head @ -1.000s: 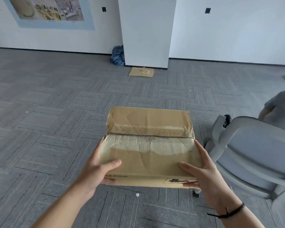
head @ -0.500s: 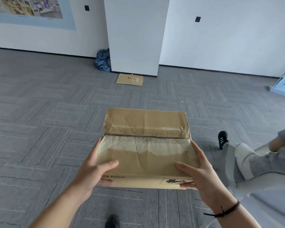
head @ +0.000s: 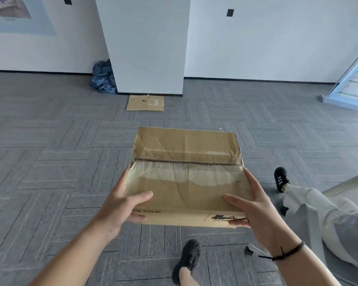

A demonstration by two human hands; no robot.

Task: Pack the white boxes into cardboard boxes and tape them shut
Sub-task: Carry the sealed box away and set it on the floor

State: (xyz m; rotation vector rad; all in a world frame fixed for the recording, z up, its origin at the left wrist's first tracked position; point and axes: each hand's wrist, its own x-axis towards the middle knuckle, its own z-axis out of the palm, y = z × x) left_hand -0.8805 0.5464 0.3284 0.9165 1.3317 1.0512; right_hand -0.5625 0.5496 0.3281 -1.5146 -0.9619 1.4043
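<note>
Aloft, creased rectangular cardboard box [head: 186,176], left hand [head: 120,205] and right hand [head: 254,209] gripping its ends

Seated person's leg [head: 310,205] right of cardboard box [head: 186,174]

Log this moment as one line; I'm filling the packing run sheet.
stage: carrying | cardboard box: flaps closed, no tape visible | left hand: grips left end | right hand: grips right end
</note>
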